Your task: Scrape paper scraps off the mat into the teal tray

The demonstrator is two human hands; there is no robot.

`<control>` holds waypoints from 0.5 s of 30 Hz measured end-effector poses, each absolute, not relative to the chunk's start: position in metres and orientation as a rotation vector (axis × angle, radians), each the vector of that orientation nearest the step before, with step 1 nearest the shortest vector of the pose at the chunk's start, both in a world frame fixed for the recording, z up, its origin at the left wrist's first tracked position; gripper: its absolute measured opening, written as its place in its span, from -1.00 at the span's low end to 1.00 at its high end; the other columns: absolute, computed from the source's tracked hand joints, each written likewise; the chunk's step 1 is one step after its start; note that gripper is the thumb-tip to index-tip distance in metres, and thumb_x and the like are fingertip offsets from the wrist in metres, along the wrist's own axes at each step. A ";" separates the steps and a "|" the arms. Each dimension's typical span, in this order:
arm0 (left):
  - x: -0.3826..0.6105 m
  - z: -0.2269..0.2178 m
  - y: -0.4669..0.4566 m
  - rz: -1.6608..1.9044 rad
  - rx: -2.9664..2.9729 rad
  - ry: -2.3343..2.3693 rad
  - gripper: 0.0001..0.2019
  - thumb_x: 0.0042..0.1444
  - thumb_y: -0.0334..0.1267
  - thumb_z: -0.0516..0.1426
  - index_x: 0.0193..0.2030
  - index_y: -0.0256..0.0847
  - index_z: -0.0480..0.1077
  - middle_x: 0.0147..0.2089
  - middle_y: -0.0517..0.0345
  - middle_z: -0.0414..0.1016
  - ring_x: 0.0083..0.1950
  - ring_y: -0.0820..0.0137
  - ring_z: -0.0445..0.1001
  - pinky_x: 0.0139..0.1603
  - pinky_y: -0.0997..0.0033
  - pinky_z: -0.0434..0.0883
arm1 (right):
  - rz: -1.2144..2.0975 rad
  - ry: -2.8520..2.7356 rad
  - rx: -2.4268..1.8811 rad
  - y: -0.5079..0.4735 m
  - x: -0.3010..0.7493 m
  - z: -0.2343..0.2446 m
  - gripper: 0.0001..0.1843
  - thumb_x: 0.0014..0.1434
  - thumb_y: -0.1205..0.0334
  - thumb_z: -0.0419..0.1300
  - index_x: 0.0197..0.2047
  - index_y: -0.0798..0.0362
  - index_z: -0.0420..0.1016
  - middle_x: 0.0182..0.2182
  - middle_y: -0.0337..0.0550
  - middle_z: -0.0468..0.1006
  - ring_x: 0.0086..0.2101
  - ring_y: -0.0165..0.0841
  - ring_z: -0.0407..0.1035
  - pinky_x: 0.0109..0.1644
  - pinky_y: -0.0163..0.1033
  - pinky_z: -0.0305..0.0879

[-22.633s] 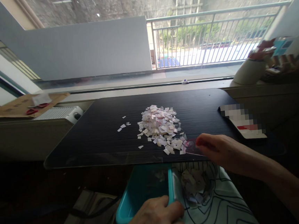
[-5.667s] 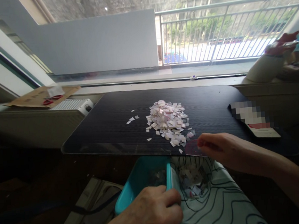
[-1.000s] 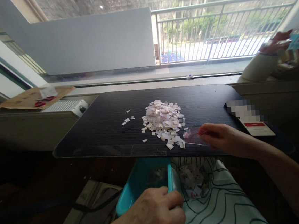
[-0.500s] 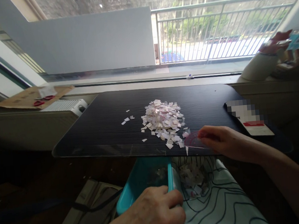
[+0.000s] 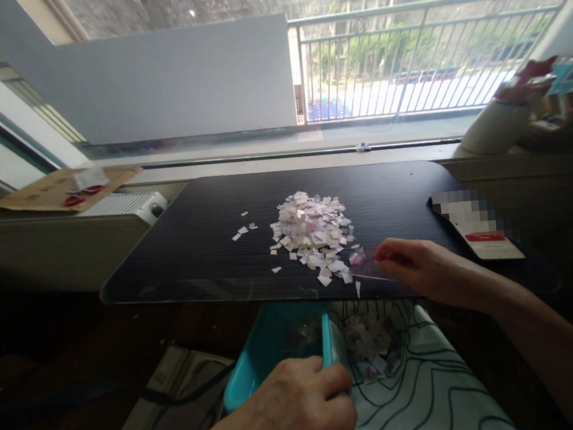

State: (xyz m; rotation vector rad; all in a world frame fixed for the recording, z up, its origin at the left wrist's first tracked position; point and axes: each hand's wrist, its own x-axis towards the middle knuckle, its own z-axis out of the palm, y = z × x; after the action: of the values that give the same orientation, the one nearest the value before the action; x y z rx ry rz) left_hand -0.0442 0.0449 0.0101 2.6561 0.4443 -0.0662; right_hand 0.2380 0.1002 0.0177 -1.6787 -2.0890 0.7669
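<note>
On the dark table (image 5: 179,251) lies a loose heap of small white and pinkish paper scraps (image 5: 312,229). At its near right edge my right hand (image 5: 416,264) pinches a see-through pink protractor (image 5: 368,266), held low over the tabletop with its straight edge towards me. The protractor's tip meets the outermost scraps. Below the table edge, my left hand (image 5: 303,401) is closed round the rim of a turquoise plastic bin (image 5: 265,350). A few scraps show dimly inside the bin. Beside it, a clear container (image 5: 375,344) with more scraps rests on patterned light-green cloth (image 5: 431,376).
A phone (image 5: 489,237), partly blurred out, lies at the table's right. Several stray scraps (image 5: 242,231) are left of the heap. Beyond the table are a windowsill, a white fox-topped figure (image 5: 496,116), and a brown paper envelope (image 5: 38,190) with red-handled scissors (image 5: 81,194).
My right hand and the protractor have shifted slightly left towards the heap, and the protractor's angle differs a little. My left hand stays on the bin's rim.
</note>
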 end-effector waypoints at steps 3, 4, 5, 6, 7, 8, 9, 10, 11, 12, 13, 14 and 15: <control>-0.044 0.013 0.045 -0.070 2.647 0.444 -0.78 0.17 -0.36 0.23 -0.36 -0.21 0.22 -0.18 0.14 0.43 -0.32 0.39 0.39 -0.40 0.48 0.31 | 0.706 -2.070 -1.725 0.101 0.240 0.017 -0.74 0.25 0.03 0.05 -0.30 0.01 0.44 -0.54 -0.28 0.43 -0.55 -0.43 0.27 -0.48 -0.33 0.13; -0.044 0.014 0.045 -0.070 2.643 0.443 -0.77 0.17 -0.36 0.24 -0.36 -0.21 0.22 -0.18 0.14 0.42 -0.33 0.39 0.39 -0.40 0.48 0.31 | 0.715 -2.063 -1.719 0.101 0.240 0.018 -0.73 0.26 0.03 0.05 -0.30 0.01 0.44 -0.54 -0.28 0.43 -0.54 -0.43 0.27 -0.47 -0.33 0.14; -0.043 0.014 0.045 -0.071 2.641 0.441 -0.77 0.17 -0.35 0.24 -0.36 -0.21 0.23 -0.18 0.14 0.42 -0.33 0.39 0.39 -0.40 0.48 0.31 | 0.740 -2.065 -1.701 0.100 0.239 0.018 -0.73 0.27 0.03 0.04 -0.29 0.00 0.45 -0.53 -0.28 0.44 -0.53 -0.43 0.27 -0.47 -0.33 0.14; -0.043 0.014 0.045 -0.072 2.642 0.440 -0.77 0.17 -0.34 0.24 -0.36 -0.21 0.23 -0.18 0.14 0.42 -0.34 0.39 0.38 -0.40 0.47 0.30 | 0.772 -2.074 -1.679 0.099 0.238 0.018 -0.73 0.27 0.04 0.03 -0.28 -0.01 0.45 -0.51 -0.28 0.45 -0.52 -0.42 0.27 -0.46 -0.34 0.15; -0.043 0.014 0.045 -0.074 2.643 0.439 -0.78 0.17 -0.33 0.24 -0.36 -0.21 0.23 -0.19 0.14 0.42 -0.34 0.38 0.38 -0.41 0.47 0.30 | 0.798 -2.088 -1.660 0.098 0.237 0.018 -0.74 0.28 0.04 0.03 -0.26 -0.02 0.46 -0.50 -0.28 0.45 -0.51 -0.42 0.26 -0.45 -0.34 0.15; -0.042 0.014 0.044 -0.077 2.644 0.441 -0.78 0.18 -0.32 0.24 -0.37 -0.21 0.23 -0.18 0.13 0.42 -0.34 0.38 0.37 -0.42 0.46 0.30 | 0.807 -2.102 -1.653 0.098 0.236 0.019 -0.75 0.28 0.05 0.03 -0.25 -0.02 0.46 -0.49 -0.29 0.46 -0.50 -0.42 0.26 -0.44 -0.34 0.15; -0.042 0.014 0.044 -0.079 2.644 0.440 -0.78 0.18 -0.32 0.23 -0.37 -0.21 0.24 -0.19 0.13 0.42 -0.35 0.38 0.37 -0.43 0.46 0.29 | 0.794 -2.111 -1.659 0.098 0.236 0.019 -0.75 0.28 0.05 0.03 -0.25 -0.03 0.46 -0.48 -0.28 0.46 -0.49 -0.42 0.25 -0.44 -0.34 0.14; -0.042 0.014 0.044 -0.083 2.642 0.440 -0.78 0.19 -0.32 0.23 -0.37 -0.21 0.24 -0.19 0.13 0.43 -0.35 0.38 0.37 -0.43 0.46 0.29 | 0.765 -2.113 -1.678 0.098 0.236 0.018 -0.75 0.28 0.05 0.04 -0.26 -0.02 0.45 -0.48 -0.28 0.45 -0.49 -0.42 0.25 -0.44 -0.33 0.13; -0.042 0.015 0.044 -0.087 2.638 0.440 -0.78 0.19 -0.32 0.22 -0.37 -0.21 0.24 -0.18 0.12 0.43 -0.35 0.38 0.37 -0.42 0.47 0.29 | 0.730 -2.108 -1.702 0.098 0.237 0.018 -0.75 0.28 0.05 0.04 -0.27 -0.01 0.44 -0.49 -0.27 0.44 -0.49 -0.41 0.24 -0.44 -0.33 0.12; -0.042 0.015 0.044 -0.094 2.633 0.439 -0.78 0.20 -0.31 0.22 -0.37 -0.21 0.24 -0.18 0.12 0.43 -0.34 0.39 0.37 -0.42 0.47 0.30 | 0.701 -2.099 -1.724 0.098 0.238 0.018 -0.74 0.28 0.04 0.03 -0.29 -0.01 0.43 -0.50 -0.27 0.43 -0.50 -0.41 0.24 -0.44 -0.32 0.12; -0.043 0.015 0.044 -0.101 2.630 0.442 -0.79 0.19 -0.31 0.22 -0.37 -0.21 0.24 -0.17 0.12 0.43 -0.33 0.38 0.37 -0.41 0.48 0.30 | 0.688 -2.090 -1.735 0.098 0.238 0.018 -0.73 0.28 0.03 0.03 -0.30 0.00 0.42 -0.51 -0.27 0.42 -0.50 -0.41 0.24 -0.45 -0.32 0.12; -0.043 0.016 0.045 -0.108 2.626 0.442 -0.79 0.19 -0.31 0.23 -0.36 -0.21 0.25 -0.17 0.12 0.43 -0.33 0.38 0.38 -0.40 0.48 0.31 | 0.696 -2.089 -1.736 0.098 0.238 0.019 -0.73 0.29 0.03 0.02 -0.30 -0.01 0.42 -0.51 -0.27 0.41 -0.51 -0.41 0.24 -0.45 -0.32 0.12; -0.043 0.016 0.045 -0.115 2.623 0.446 -0.80 0.18 -0.31 0.23 -0.36 -0.21 0.25 -0.16 0.11 0.43 -0.32 0.37 0.38 -0.39 0.49 0.31 | 0.720 -2.098 -1.726 0.097 0.238 0.020 -0.74 0.29 0.04 0.02 -0.29 -0.01 0.42 -0.51 -0.28 0.41 -0.50 -0.41 0.24 -0.44 -0.32 0.13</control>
State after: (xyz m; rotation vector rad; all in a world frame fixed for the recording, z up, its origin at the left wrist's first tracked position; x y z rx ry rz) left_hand -0.0426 0.0448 0.0161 2.6228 0.4464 -0.1149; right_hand 0.2379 0.0969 0.0200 -1.7264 -2.0982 0.7198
